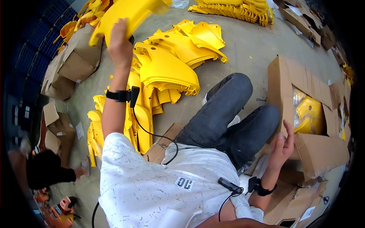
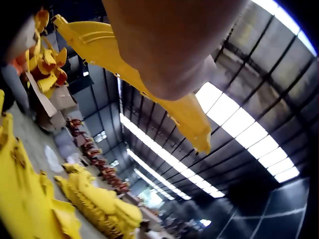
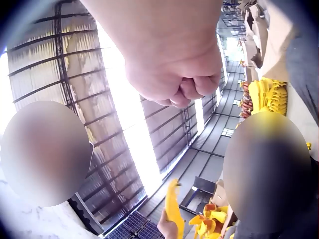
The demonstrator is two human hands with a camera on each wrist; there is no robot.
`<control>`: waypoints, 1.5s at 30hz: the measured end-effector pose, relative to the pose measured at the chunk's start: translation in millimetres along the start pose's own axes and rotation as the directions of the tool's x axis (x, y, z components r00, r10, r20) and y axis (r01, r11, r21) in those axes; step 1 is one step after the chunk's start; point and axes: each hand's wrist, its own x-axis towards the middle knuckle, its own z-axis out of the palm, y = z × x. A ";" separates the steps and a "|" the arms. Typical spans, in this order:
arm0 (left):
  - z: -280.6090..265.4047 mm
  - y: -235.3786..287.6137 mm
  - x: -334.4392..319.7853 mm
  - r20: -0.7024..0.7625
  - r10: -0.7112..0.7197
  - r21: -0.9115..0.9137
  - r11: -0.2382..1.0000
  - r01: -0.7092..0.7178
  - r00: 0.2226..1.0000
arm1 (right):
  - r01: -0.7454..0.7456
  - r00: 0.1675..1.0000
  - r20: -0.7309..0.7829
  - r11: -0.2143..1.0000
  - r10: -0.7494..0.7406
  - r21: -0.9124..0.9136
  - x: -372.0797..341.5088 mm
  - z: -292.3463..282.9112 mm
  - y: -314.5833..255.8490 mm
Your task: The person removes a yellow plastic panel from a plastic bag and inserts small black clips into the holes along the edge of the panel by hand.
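Left edge: a second person's dark-trousered leg (image 1: 49, 169), sandalled foot on the floor; orange machinery (image 1: 62, 212) nearer, too dim to make out fully.
Left cartons: brown box (image 1: 61, 133) with flaps up; larger boxes (image 1: 81, 55) farther off, orange and yellow parts (image 1: 66, 30) heaped beyond them.
Left hand: (image 1: 120, 45) raised at far left, gripping one curved yellow panel (image 1: 133, 17); panel clear of the floor, its far end blurred.
Floor pile: nested yellow panels (image 1: 167, 66) at centre-left, below and to the right of the held one; narrower yellow pieces (image 1: 141, 121) lean together on the near side.
Far row: more yellow panels (image 1: 235, 11), tightly ranked on the floor.
Middle: wearer's bent knees (image 1: 232, 98), between floor pile and right-hand carton.
Right hand: (image 1: 283, 146) carries nothing; index finger extended, the others bent inward, beside the carton.
Right carton: (image 1: 281, 79) open-sided, yellow parts in clear wrap (image 1: 310, 112) inside; contents only partly visible.
Progress: one panel lifted, some parts boxed. Judging by the pile, most panels here remain to be handled; whether stock goes into or out of the carton, cannot tell.
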 end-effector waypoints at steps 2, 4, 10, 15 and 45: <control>12.3 -6.6 -35.9 0.262 0.121 0.116 0.981 -0.156 0.957 | -0.040 0.999 -0.028 0.998 0.039 -0.041 1.5 3.2 7.4; 17.6 -9.2 -69.4 0.416 0.166 0.101 0.968 -0.228 0.894 | -0.038 0.999 -0.029 0.998 0.036 -0.053 4.1 3.0 14.7; 45.7 -5.3 -145.7 0.676 0.173 -0.043 0.980 -0.196 0.716 | -0.213 0.976 -0.047 0.976 0.211 -0.050 9.1 2.9 34.7; 66.2 23.9 -198.7 0.842 0.282 -0.184 0.951 -0.247 0.460 | -0.276 0.958 -0.073 0.961 0.277 0.029 5.7 0.6 51.3; 19.2 264.4 29.8 0.382 0.558 -0.734 -0.300 0.609 0.736 | -0.345 0.844 -0.057 0.621 0.533 0.704 60.4 -107.0 33.2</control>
